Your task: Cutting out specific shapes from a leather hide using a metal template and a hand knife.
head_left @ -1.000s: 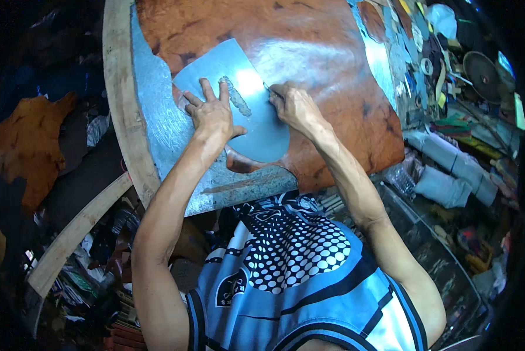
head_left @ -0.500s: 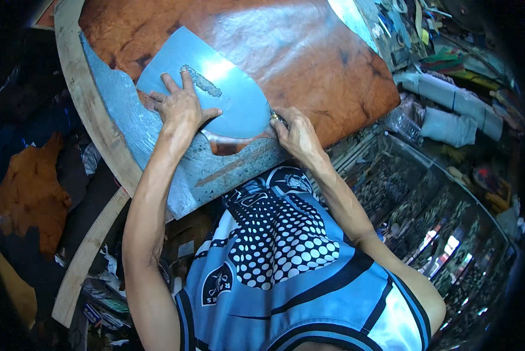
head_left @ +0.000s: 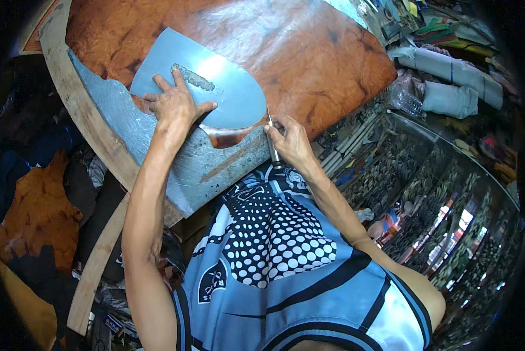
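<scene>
A blue-grey metal template with a rounded end and a rough patch lies on a sheet of glossy brown leather. My left hand presses on the template with its fingers spread. By the rounded edge, my right hand grips an awl with a metal handle. Its thin point is directed away from me and sits at or very close to the template's edge; contact cannot be made out. A dark-edged strip of the leather shows below the template.
Beneath the leather is a scratched, pitted grey work surface, with a wooden beam along its left side. Wrapped white bundles lie at the right, above a rack of many dark pieces. Brown leather scraps hang or lie at left.
My right hand has turned the awl, so its handle now points toward me and its tip shows. My left hand stays on the template. The whole view has shifted slightly.
</scene>
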Demonstrator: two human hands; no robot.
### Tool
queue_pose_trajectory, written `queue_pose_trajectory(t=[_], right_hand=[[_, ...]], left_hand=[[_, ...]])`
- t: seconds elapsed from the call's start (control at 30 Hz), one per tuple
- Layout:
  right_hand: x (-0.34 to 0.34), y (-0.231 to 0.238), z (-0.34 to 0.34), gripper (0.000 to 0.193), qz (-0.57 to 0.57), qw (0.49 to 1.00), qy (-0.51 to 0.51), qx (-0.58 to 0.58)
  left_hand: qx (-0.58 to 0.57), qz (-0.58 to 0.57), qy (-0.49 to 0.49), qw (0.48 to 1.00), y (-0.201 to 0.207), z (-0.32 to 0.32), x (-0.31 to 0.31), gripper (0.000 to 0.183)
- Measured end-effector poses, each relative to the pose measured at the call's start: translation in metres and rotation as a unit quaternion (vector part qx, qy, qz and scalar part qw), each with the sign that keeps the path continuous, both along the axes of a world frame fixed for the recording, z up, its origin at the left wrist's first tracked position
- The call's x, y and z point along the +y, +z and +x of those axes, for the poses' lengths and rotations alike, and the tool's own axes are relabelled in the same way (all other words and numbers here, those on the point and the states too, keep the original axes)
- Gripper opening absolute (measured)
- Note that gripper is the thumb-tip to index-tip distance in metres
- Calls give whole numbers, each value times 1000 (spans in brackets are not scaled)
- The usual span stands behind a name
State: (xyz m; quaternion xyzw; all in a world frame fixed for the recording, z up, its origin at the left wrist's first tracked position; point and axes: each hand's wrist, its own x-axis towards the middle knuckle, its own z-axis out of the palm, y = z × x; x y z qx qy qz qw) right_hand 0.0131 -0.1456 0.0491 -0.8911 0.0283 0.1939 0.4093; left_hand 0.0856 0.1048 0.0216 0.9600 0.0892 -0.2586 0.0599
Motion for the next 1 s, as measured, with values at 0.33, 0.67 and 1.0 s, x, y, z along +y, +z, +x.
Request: queue_pose_trajectory(t=[0.33, 0.67, 1.0], right_hand=[[-4, 21, 1, 22, 220, 932, -132, 256], [16, -9, 60, 46, 132, 987, -4, 94], [30, -22, 95, 22, 212, 938, 95, 258]], left_hand=[[-12, -15, 58, 998, 13, -10, 0, 124], [-266, -85, 103, 955, -38, -121, -54, 92], [-305, -121, 123, 937, -40, -125, -58, 87]])
